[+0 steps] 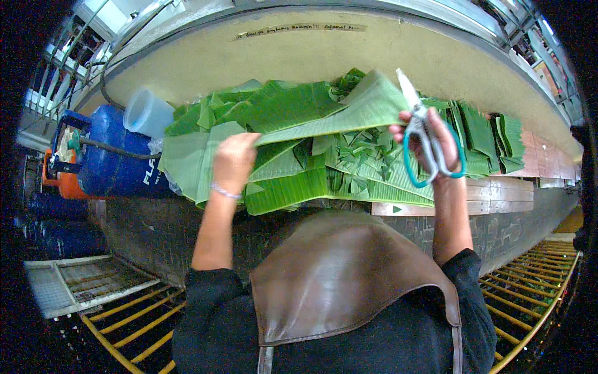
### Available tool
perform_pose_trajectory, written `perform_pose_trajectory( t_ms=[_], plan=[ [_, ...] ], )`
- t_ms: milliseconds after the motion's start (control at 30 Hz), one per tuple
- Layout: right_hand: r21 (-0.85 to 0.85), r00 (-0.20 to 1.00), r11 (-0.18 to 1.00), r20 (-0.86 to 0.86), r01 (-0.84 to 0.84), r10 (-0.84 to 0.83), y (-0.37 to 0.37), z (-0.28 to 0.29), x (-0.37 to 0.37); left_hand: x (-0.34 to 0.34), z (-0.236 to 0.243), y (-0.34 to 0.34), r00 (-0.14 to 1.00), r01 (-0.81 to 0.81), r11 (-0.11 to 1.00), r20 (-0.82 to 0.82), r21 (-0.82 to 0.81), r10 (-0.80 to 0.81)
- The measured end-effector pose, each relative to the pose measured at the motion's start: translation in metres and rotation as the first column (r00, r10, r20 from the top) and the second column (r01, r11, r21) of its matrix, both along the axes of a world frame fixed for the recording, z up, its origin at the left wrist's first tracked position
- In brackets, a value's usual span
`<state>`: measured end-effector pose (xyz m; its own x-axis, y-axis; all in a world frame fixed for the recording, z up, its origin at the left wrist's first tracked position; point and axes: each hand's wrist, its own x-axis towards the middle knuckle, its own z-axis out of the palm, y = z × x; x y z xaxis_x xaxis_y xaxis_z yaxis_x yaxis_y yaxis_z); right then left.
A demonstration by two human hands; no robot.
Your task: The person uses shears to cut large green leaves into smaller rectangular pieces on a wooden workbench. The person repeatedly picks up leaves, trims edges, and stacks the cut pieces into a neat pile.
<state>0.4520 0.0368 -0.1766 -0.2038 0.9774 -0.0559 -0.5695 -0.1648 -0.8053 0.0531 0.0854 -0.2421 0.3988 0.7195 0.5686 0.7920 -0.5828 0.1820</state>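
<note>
My left hand [234, 161], a bracelet at its wrist, is closed on the near edge of a long banana leaf [333, 123]. That leaf stretches across to my right hand [443, 129], whose fingers are at its right end. In my right hand lies a pair of scissors [428, 144] with teal-rimmed handles, blades pointing up and away from me. Beneath the held leaf is a broad pile of banana leaves [286, 187], with small cut scraps [367, 154] scattered over it. Folded leaf pieces [476, 140] stand in stacks right of my right hand.
A blue drum [115, 153] lies at the left, with a translucent plastic tub [148, 112] beside it. Behind the leaves rises a cream wall [299, 53]. Wooden boards [498, 194] extend to the right. Yellow metal bars [529, 287] run low on both sides of me.
</note>
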Motion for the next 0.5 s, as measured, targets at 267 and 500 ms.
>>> perform_pose_trajectory(
  t_ms=[267, 500],
  plan=[
    [0.315, 0.997, 0.947, 0.008, 0.065, -0.071, -0.002, 0.089, 0.004, -0.133, 0.094, 0.023, 0.938, -0.342, 0.87, 0.068, 0.355, 0.34],
    [0.517, 0.956, 0.85, 0.183, 0.105, -0.229, -0.018, 0.078, 0.022, -0.147, 0.119, 0.017, 0.925, -0.333, 0.699, 0.075, 0.633, 0.372]
  ],
)
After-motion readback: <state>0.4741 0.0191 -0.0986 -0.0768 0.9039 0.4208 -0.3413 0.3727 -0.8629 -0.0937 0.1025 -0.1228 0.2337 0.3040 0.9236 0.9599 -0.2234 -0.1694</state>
